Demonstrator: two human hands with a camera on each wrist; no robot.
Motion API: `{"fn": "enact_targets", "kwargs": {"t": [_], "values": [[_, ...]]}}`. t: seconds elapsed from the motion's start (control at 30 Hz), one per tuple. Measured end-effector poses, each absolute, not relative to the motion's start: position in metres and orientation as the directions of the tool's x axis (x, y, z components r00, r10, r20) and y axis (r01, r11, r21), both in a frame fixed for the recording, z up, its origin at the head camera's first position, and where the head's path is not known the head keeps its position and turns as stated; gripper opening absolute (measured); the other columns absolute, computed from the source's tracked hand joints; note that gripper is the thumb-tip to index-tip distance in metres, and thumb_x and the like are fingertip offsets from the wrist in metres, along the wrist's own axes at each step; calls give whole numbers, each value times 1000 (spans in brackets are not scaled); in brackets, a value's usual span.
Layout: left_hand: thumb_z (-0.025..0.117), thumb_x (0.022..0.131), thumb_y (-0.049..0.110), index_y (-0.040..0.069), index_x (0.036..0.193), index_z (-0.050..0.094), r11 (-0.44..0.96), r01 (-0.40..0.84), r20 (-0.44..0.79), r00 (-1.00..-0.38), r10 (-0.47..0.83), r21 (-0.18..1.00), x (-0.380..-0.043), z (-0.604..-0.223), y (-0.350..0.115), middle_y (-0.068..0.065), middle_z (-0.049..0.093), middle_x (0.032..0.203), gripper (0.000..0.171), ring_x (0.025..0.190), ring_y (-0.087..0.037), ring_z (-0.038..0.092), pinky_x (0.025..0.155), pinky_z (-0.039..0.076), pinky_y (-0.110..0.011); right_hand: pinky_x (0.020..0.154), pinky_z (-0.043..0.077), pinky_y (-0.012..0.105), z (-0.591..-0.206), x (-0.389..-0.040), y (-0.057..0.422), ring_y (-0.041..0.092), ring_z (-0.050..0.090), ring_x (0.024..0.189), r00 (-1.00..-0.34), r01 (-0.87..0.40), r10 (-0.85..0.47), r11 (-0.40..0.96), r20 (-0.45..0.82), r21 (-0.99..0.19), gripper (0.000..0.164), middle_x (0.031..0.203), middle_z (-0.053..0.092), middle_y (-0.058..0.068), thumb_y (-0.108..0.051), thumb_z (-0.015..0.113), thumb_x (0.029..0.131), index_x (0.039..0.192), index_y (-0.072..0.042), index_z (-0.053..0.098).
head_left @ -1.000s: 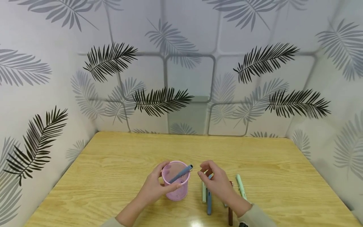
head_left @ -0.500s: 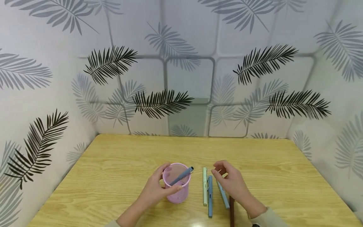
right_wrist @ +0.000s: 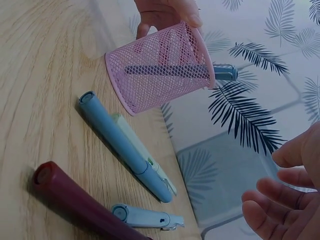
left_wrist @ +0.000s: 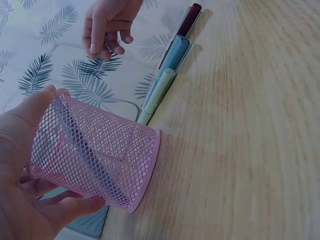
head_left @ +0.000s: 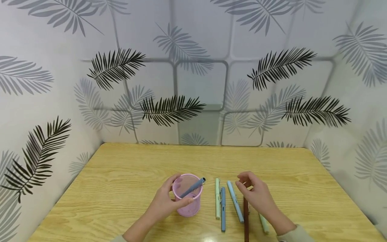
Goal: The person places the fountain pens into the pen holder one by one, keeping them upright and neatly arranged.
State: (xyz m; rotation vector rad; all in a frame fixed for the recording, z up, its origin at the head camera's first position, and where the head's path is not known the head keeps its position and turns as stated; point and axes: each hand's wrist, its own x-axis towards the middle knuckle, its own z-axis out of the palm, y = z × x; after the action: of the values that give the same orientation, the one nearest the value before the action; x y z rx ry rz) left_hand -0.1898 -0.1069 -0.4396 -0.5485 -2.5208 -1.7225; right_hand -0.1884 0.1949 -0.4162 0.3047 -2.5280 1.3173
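Observation:
My left hand (head_left: 163, 201) grips a pink mesh pen holder (head_left: 189, 209), thumb across its near side. One blue pen (head_left: 196, 185) leans inside, its end sticking out past the rim. To the right, my right hand (head_left: 257, 195) hovers over the loose pens with fingers loosely bent and nothing in them. Closest to the holder lies a light green pen (head_left: 217, 199), beside a darker blue pen (head_left: 223, 212). A light blue pen (head_left: 235, 202) lies at a slant, then a dark red-brown pen (head_left: 246, 220). The right forearm partly hides another green pen (head_left: 264, 224).
The wooden table (head_left: 136, 164) extends behind and to both sides of the hands. A pale wall covering (head_left: 199, 84) with a leaf pattern stands along its back and sides.
My right hand has moved right from near the holder, across the pens, uncovering the light blue one. The left hand keeps its grip on the holder in about the same spot.

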Motion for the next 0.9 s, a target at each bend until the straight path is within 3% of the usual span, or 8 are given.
{"fn": "enact_targets", "kwargs": {"t": [0.33,0.9], "values": [[79,73,39,7,140,35,331,319,237,-935,263,888,-190,-440,-107,-14,43,134,86,111,-35,50,70,53,-24,62,49,25,-416,-184,208,12,57,74,-943,-281,-27,597,331,-751,21,89,61,2,-15,63,90,109,-8,56],[79,72,40,10,139,37,346,315,237,-939,249,884,-190,-442,-105,-12,46,131,85,108,-33,51,68,53,-23,61,49,27,-430,-181,238,20,58,78,-983,-139,-10,682,181,-718,31,98,60,10,-22,63,90,112,-1,55]]}}
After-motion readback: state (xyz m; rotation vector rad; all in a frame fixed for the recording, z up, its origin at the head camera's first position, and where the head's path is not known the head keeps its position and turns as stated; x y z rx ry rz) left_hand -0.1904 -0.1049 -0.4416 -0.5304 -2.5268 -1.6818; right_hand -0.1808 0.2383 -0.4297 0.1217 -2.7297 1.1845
